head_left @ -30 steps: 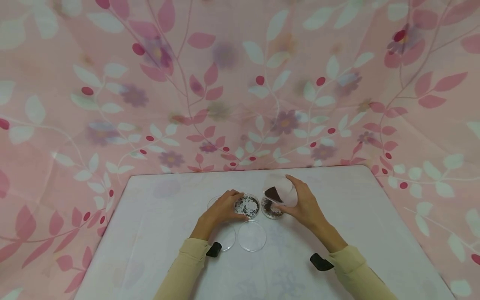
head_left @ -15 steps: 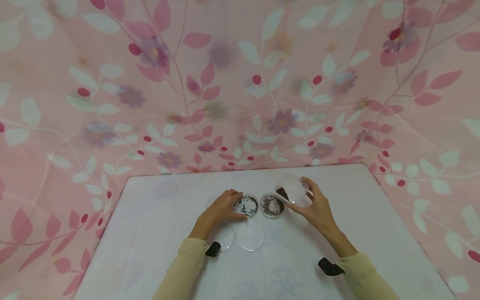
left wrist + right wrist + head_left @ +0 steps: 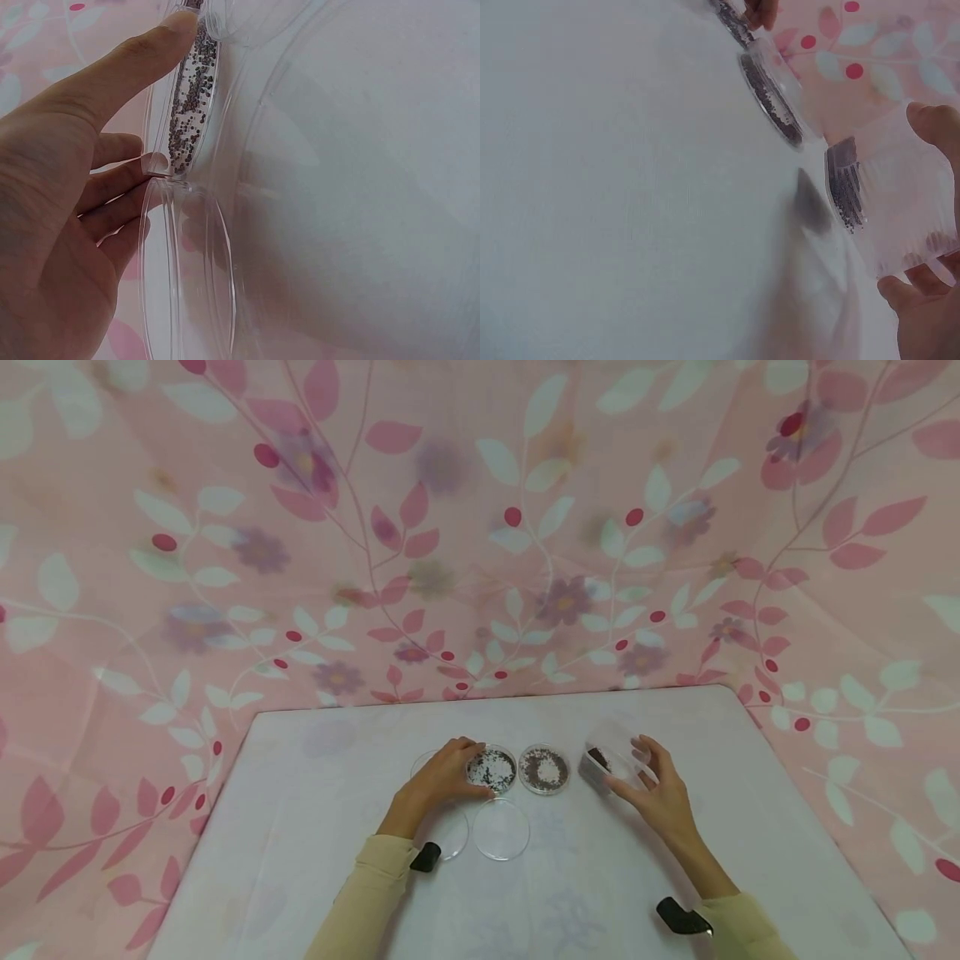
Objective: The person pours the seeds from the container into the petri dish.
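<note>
My left hand (image 3: 444,778) grips the rim of a clear petri dish (image 3: 492,772) with dark and white grains in it. In the left wrist view, the thumb and fingers lie on opposite sides of that dish (image 3: 196,105). Just right of it, a second petri dish (image 3: 543,769) holds dark grains with a pale patch in the middle. My right hand (image 3: 666,795) holds a clear plastic container (image 3: 624,758) right of both dishes. Dark grains have gathered at one end of this container (image 3: 904,191), plainly seen in the right wrist view.
A clear round dish or lid (image 3: 501,832) lies in front of the filled dishes. Another round clear piece (image 3: 456,837) is partly behind the left wrist, and a third (image 3: 422,763) shows behind the left hand. A pink floral cloth (image 3: 480,527) hangs behind the white table (image 3: 315,827).
My right hand has carried the container rightward, away from above the second dish, which now shows fully. The left hand has stayed at its dish.
</note>
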A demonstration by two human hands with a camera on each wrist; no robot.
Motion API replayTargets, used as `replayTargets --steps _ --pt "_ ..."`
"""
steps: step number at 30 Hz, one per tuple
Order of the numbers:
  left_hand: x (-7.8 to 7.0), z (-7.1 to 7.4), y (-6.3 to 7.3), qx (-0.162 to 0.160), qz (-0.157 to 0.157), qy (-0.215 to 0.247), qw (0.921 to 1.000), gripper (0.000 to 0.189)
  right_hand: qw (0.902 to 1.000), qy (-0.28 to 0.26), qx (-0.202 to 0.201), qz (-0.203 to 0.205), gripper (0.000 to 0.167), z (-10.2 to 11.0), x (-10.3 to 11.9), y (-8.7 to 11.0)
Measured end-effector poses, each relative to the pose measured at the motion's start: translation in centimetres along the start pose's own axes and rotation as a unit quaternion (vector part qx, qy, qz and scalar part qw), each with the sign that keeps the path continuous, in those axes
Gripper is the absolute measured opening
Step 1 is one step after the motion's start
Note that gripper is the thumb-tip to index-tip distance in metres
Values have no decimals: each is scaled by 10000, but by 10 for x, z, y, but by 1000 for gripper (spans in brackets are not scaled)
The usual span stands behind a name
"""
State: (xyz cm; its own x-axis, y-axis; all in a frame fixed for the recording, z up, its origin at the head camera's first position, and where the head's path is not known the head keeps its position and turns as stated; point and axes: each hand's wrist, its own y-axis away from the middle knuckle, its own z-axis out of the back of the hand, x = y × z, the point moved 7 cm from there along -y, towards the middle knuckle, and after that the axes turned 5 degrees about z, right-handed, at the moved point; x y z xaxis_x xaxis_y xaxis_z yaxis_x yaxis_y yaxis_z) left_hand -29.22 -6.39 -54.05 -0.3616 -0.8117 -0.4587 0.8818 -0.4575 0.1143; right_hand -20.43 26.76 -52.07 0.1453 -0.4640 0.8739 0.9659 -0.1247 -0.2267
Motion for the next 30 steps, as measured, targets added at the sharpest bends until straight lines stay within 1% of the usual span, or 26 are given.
replayTargets --steps 7,12,19,30 --pt "0 1 -1 -5 -5 -42 10000 90 10000 -69 -29 -42 92 2 -12 5" --pt "-1 1 0 -31 -68 -8 10000 90 9999 -95 -45 -106 92 0 -19 10" --pt "-1 2 3 -42 -49 71 10000 89 9998 -134 -70 -114 93 -2 -22 13" --pt "0 2 3 -26 -25 56 10000 89 9999 46 -49 -101 93 -2 -26 12"
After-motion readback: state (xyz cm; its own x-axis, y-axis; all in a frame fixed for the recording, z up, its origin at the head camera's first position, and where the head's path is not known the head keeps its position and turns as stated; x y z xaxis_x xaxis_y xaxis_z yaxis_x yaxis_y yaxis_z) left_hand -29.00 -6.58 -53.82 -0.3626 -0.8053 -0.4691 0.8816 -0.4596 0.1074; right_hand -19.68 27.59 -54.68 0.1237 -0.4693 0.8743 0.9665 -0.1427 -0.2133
